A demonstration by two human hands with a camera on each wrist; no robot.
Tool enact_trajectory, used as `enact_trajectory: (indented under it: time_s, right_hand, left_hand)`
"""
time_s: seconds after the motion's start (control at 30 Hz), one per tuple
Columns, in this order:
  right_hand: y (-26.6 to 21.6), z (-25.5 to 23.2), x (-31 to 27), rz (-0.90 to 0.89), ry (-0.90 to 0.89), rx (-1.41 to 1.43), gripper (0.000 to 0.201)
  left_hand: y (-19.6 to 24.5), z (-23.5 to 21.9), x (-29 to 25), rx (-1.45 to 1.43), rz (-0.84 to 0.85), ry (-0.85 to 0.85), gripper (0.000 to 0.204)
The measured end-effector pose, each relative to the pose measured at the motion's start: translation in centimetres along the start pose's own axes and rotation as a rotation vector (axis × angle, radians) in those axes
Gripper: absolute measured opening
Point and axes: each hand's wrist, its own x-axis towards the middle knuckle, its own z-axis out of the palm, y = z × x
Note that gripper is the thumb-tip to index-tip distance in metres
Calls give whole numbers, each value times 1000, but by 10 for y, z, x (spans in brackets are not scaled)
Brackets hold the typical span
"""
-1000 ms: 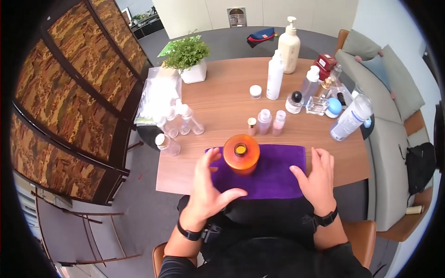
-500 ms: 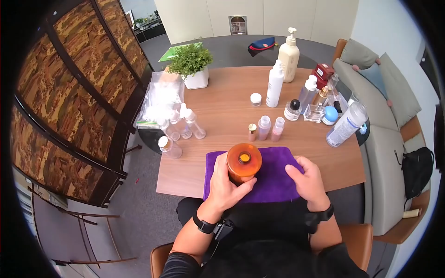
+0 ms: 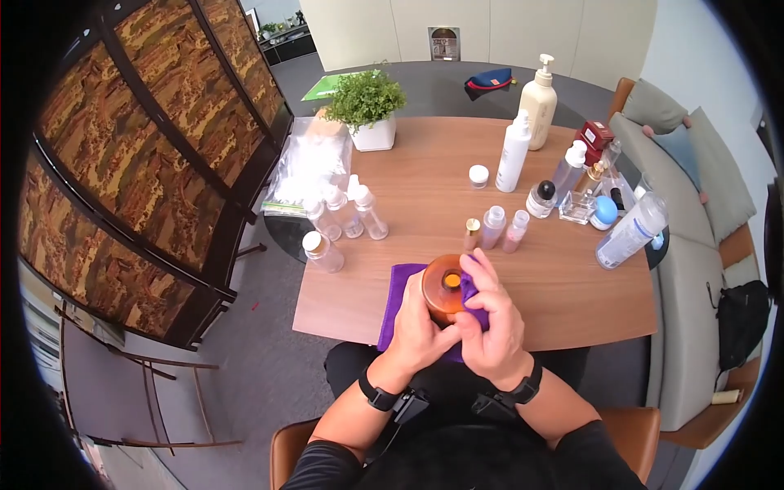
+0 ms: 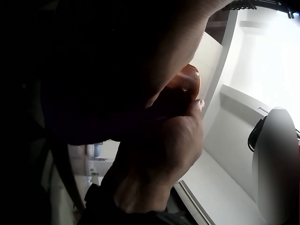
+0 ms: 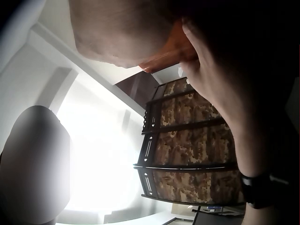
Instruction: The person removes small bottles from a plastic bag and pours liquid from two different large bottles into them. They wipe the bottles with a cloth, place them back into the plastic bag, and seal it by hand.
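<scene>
Low in the middle of the head view, an amber bottle is held upright above the near table edge, its open neck showing orange inside. The left hand curls round its left side. The right hand grips a purple cloth against the bottle's right side. Small clear bottles stand at centre left, their contents unclear.

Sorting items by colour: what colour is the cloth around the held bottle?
Purple cloth, clearest in the head view.
</scene>
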Motion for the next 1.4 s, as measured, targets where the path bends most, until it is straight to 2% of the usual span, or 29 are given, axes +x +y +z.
enact_trajectory:
  time_s: [0.17,0.27,0.33,0.4,0.47,0.53,0.57,0.6,0.67,0.7,0.73,0.8,0.83,0.87,0.93,0.97,1.07,1.1,1.2,1.27,1.33,1.37,1.4]
  right_hand:
    - [5,5,-19,-75,55,-147,27]
    - [-5,7,-30,-33,64,-158,31]
    - [-11,7,-43,-24,38,-172,35]
    - [-7,6,-59,-37,-157,-176,33]
    - [1,6,-66,-67,-154,-175,41]
    - [1,9,-66,19,-15,-122,52]
    - [5,7,-63,8,-44,-187,64]
    - [9,6,-59,9,-41,-190,64]
    - [15,8,-47,206,-8,7,72]
    - [19,9,-37,288,16,143,90]
    - [23,9,-27,288,18,142,90]
    - [31,7,-9,395,-13,490,105]
    - [46,10,-11,484,-48,614,104]
    - [56,12,-11,483,-49,612,104]
    - [61,12,-1,769,-57,957,95]
    - [53,13,-2,710,-44,865,87]
    - [45,17,-22,643,11,722,85]
    - [40,12,-29,629,-37,700,91]
    - [21,10,-41,569,-20,598,100]
    - [5,6,-41,604,-28,575,105]
    - [-1,9,-44,621,61,555,93]
    - [-1,11,-45,770,145,552,72]
    - [2,10,-44,769,145,552,72]
  left_hand:
    - [3,3,0,9,7,27,76]
    - [-5,3,-3,34,-7,2,75]
    - [-11,4,-6,25,-32,80,74]
    - [-12,2,-5,18,-33,63,70]
    - [-9,4,-5,-4,-57,52,72]
    - [-5,7,-2,-14,-42,56,77]
    - [1,5,-1,33,-57,55,79]
    - [5,5,0,79,-70,55,81]
    - [2,3,0,56,-39,43,86]
    - [3,3,0,75,-34,32,87]
    - [4,2,0,94,-29,20,87]
    - [7,1,3,137,-28,-6,90]
    - [8,1,2,138,-35,-8,90]
    - [9,2,2,139,-42,-8,90]
    - [11,3,3,140,-39,2,89]
    - [10,3,3,143,-39,9,87]
    - [4,1,1,141,-19,-21,86]
    - [3,2,1,140,-19,-21,86]
    - [2,3,-1,128,5,-14,92]
    - [3,3,-3,77,-93,-19,86]
    - [7,4,-2,30,-128,-19,87]
    - [6,4,-2,31,-122,-18,87]
    - [5,4,-3,33,-119,-16,88]
